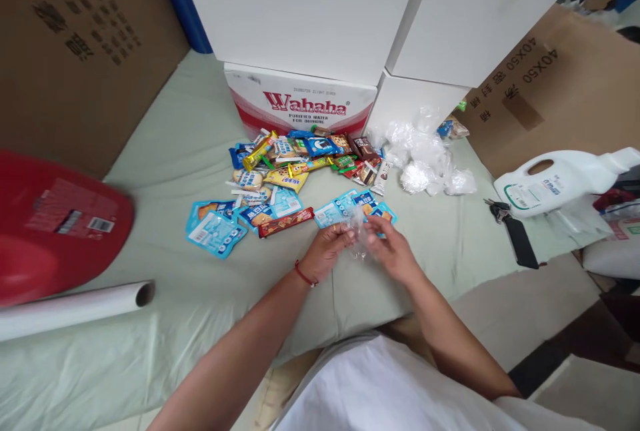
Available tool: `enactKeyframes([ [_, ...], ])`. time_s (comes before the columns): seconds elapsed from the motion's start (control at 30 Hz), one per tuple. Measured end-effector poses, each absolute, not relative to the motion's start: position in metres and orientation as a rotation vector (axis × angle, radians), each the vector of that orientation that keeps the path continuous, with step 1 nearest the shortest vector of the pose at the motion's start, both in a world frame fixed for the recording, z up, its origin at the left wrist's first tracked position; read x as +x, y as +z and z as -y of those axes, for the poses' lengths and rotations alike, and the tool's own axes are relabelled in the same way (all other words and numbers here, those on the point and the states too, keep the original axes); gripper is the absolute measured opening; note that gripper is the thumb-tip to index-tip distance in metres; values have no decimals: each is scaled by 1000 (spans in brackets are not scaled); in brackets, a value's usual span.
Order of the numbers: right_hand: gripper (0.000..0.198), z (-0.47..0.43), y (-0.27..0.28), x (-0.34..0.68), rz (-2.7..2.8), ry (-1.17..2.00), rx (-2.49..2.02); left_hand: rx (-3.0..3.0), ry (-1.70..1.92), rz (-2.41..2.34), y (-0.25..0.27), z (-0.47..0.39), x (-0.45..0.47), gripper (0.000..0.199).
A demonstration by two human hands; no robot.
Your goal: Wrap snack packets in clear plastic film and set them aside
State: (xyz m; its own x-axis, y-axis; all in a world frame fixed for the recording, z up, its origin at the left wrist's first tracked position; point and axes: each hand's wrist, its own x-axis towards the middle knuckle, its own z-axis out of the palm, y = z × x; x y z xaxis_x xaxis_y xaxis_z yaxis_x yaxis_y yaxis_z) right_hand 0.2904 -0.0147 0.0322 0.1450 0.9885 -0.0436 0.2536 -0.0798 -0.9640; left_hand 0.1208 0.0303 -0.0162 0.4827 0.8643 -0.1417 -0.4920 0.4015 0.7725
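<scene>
Between my two hands is a small clear plastic bag (358,234), crumpled and see-through. My left hand (327,248), with a red cord at the wrist, pinches its left side. At the bag's right side, my right hand (393,248) has its curled fingers on the plastic, slightly blurred. Just beyond lie blue snack packets (334,210), partly hidden by the hands. Left of them is a red snack bar (286,222), with more light-blue packets (217,232) farther left. Behind these is a heap of mixed wrapped snacks (305,158).
Crumpled clear bags (423,154) are piled at the right of the snacks. A Wahaha carton (305,108) and white boxes (300,11) stand behind. A red container (60,224) and white roll (75,310) lie left; a white jug (560,181) and keys with a black case (520,241) lie right.
</scene>
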Motion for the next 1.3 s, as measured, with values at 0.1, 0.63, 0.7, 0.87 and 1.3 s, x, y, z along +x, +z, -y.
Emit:
enactKeyframes([
  [0.1,37,13,30,289,1227,1124,-1498,685,931,-589,-17,-31,119,38],
  [0.63,37,42,16,306,746,1157,-1484,651,1168,-898,-15,-34,120,42],
  [0.7,38,44,15,311,728,1167,-1500,649,1178,-917,-15,-34,120,42],
  [0.87,37,49,14,322,698,1118,-1546,644,1209,-923,-14,-38,115,48],
  [1.3,40,-9,-2,296,928,1039,-1647,716,1220,-940,-12,-35,116,51],
])
